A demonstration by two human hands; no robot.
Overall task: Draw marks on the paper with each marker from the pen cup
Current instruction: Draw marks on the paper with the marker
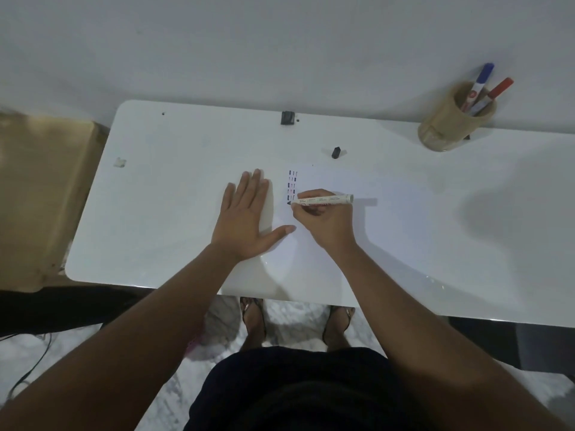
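Head view. Your right hand (323, 220) pinched a white-barrelled marker (323, 200), which lay nearly level with its dark tip at the foot of a column of short marks (292, 185) on the paper (342, 225). Your left hand (244, 219) lay flat with fingers spread and gripped nothing; most of the palm rested on the white table (161, 194), and only the thumb reached the sheet's left edge. A black cap (336, 152) lay loose on the table just beyond the paper's far edge. The pen cup (448, 122) stood well apart at the far right, holding a blue-capped marker (481, 84) and a red-capped marker (497, 90).

Risks, judged from this layout:
- With so little of your left hand on the sheet, a firm stroke could have dragged the paper on the glossy top and skewed the column.
- The heel of your writing hand sat on the paper beside the marks; whether it touched wet ink could not be told, but a slide leftward might have smeared them.
- The loose cap could have rolled or been knocked away.
- White paper on a white table made the edges faint, so a stroke could have strayed onto the table.
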